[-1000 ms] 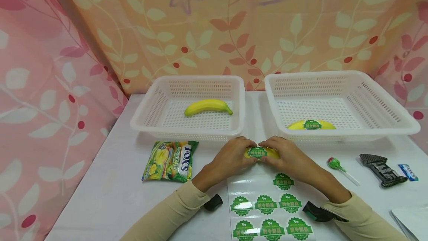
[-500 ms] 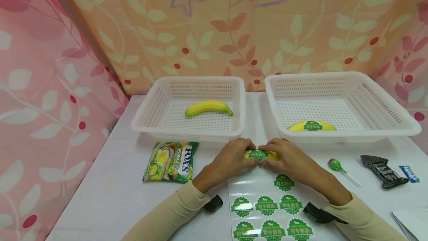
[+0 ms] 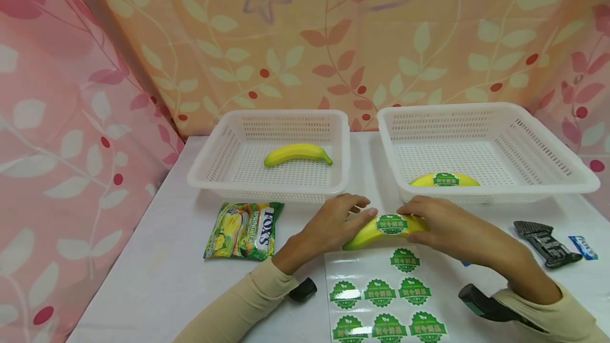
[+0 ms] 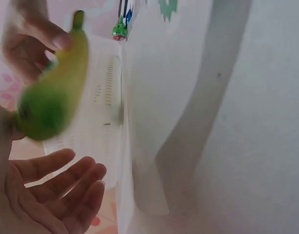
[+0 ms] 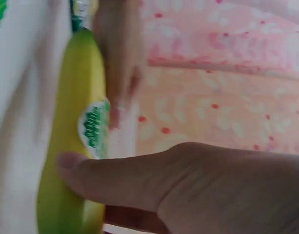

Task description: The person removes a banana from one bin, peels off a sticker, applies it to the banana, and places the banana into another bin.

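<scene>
A yellow banana (image 3: 364,234) bears a green-and-white round sticker (image 3: 392,224) on its side. My right hand (image 3: 455,229) grips it near one end, and its thumb lies along the peel in the right wrist view. My left hand (image 3: 333,224) is beside the other end, fingers loose and spread in the left wrist view. Its thumb is at the banana's green tip (image 4: 44,117); whether they touch I cannot tell. Below the hands lies a sticker sheet (image 3: 371,263) with several green labels.
The left white basket (image 3: 281,188) holds a plain banana (image 3: 297,153); the right basket (image 3: 495,188) holds a stickered banana (image 3: 421,179). A green Fox's candy bag (image 3: 243,231) lies at left. At right are a black wrapped snack (image 3: 547,244) and a small blue packet (image 3: 583,247).
My right hand has moved right with the banana, covering the lollipop from the head view. The left hand's fingers have loosened from the banana, and more of the fruit shows between the hands.
</scene>
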The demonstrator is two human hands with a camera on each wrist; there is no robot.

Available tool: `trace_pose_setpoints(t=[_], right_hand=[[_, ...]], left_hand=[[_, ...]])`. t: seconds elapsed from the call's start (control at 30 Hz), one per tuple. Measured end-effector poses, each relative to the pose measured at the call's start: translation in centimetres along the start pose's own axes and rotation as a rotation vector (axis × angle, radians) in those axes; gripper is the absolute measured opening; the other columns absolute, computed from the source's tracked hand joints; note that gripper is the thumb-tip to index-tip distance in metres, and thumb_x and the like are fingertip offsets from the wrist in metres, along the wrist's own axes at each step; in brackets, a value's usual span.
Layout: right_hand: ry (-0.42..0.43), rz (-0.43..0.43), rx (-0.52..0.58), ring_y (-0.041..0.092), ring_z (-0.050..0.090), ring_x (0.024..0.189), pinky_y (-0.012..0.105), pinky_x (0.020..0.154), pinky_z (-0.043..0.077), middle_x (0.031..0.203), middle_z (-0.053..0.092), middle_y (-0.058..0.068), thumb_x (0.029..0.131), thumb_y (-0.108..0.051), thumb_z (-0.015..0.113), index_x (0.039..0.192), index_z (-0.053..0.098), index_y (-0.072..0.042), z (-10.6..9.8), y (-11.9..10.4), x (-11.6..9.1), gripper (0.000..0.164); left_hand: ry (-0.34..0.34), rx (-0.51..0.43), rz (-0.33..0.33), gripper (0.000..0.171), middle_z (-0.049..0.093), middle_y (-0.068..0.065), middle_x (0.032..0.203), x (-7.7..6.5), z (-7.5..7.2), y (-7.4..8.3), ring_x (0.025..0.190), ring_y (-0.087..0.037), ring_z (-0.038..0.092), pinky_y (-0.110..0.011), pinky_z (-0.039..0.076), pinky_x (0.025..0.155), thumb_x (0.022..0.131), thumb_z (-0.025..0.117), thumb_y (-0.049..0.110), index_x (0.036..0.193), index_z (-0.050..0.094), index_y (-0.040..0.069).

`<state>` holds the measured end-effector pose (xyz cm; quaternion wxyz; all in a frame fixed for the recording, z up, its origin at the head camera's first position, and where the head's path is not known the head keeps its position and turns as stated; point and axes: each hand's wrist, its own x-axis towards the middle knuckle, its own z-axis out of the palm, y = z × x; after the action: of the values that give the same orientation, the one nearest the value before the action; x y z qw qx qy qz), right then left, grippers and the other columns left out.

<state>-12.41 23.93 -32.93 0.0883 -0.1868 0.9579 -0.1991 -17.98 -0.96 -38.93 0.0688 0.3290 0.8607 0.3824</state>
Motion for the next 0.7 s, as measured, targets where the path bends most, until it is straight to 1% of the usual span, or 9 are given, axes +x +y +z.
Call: trace_pose_setpoints(t=[0.13,0.17,0.2,0.3,0.4,0.47,0.53,0.6,0.7], right_hand=[[0.000,0.034,-0.009,0.021,0.061,0.101,0.047,0.087,0.059,0.118,0.071,0.001,0.084,-0.023,0.091,0.129,0.073,-0.008,-2.2,1.3,-1.6,0.051],[0.008,0.045,-0.016,0.021,0.061,0.101,0.046,0.086,0.059,0.117,0.071,0.001,0.084,-0.024,0.091,0.130,0.073,-0.009,-2.7,1.7,-2.0,0.051],[0.019,0.059,-0.031,0.021,0.061,0.100,0.040,0.083,0.058,0.116,0.071,0.000,0.084,-0.026,0.091,0.130,0.073,-0.009,-3.2,2.0,-2.4,0.052],[0.035,0.120,-0.041,0.021,0.063,0.092,0.032,0.066,0.056,0.114,0.072,0.008,0.084,-0.027,0.090,0.131,0.071,-0.006,-4.6,3.1,-3.4,0.055],[0.047,0.194,-0.044,0.024,0.066,0.084,0.029,0.059,0.058,0.116,0.071,0.019,0.084,-0.028,0.091,0.135,0.068,-0.002,-5.8,4.0,-4.3,0.062],[0.062,0.211,-0.051,0.026,0.068,0.081,0.034,0.060,0.060,0.118,0.070,0.024,0.083,-0.027,0.091,0.136,0.067,-0.001,-6.3,4.7,-4.8,0.064],[0.083,0.215,-0.072,0.025,0.068,0.082,0.034,0.063,0.062,0.118,0.070,0.025,0.082,-0.028,0.092,0.135,0.068,-0.001,-6.7,5.3,-5.2,0.064],[0.101,0.209,-0.085,0.025,0.068,0.083,0.033,0.062,0.061,0.118,0.070,0.025,0.082,-0.026,0.092,0.134,0.068,-0.001,-6.9,5.8,-5.3,0.063],[0.102,0.213,-0.076,0.026,0.070,0.083,0.033,0.061,0.061,0.119,0.070,0.026,0.083,-0.027,0.092,0.134,0.068,0.000,-7.3,6.2,-5.4,0.063]], left_hand=[[0.008,-0.032,0.013,0.053,0.071,-0.003,0.134,0.1,0.1,0.2,0.118,-0.016,0.068,-0.028,0.056,0.096,0.113,0.047,0.047,0.142,0.065,0.007],[0.009,-0.036,0.017,0.052,0.070,-0.004,0.135,0.1,0.1,0.2,0.119,-0.016,0.068,-0.028,0.056,0.096,0.113,0.047,0.046,0.143,0.064,0.007],[0.010,-0.040,0.022,0.052,0.070,-0.005,0.137,0.1,0.1,0.2,0.119,-0.017,0.068,-0.028,0.056,0.097,0.113,0.048,0.045,0.144,0.064,0.007],[0.014,-0.018,0.050,0.051,0.068,-0.008,0.140,0.1,0.1,0.3,0.122,-0.019,0.068,-0.029,0.056,0.099,0.111,0.055,0.042,0.147,0.061,0.006],[0.024,0.000,0.097,0.054,0.066,-0.012,0.143,0.1,0.2,0.4,0.123,-0.023,0.067,-0.029,0.055,0.101,0.108,0.062,0.038,0.149,0.058,0.004],[0.031,0.004,0.121,0.055,0.063,-0.012,0.145,0.2,0.2,0.6,0.123,-0.026,0.066,-0.028,0.055,0.101,0.106,0.067,0.035,0.151,0.056,0.004],[0.043,0.002,0.139,0.057,0.059,-0.012,0.149,0.4,0.4,1.0,0.125,-0.027,0.064,-0.028,0.055,0.102,0.105,0.069,0.034,0.152,0.055,0.005],[0.055,0.013,0.138,0.060,0.054,-0.010,0.155,0.8,0.5,1.6,0.132,-0.026,0.061,-0.029,0.054,0.105,0.103,0.072,0.035,0.154,0.053,0.007],[0.069,0.002,0.106,0.068,0.043,-0.009,0.164,1.8,0.8,2.4,0.138,-0.025,0.057,-0.031,0.052,0.108,0.102,0.074,0.039,0.158,0.048,0.011]])
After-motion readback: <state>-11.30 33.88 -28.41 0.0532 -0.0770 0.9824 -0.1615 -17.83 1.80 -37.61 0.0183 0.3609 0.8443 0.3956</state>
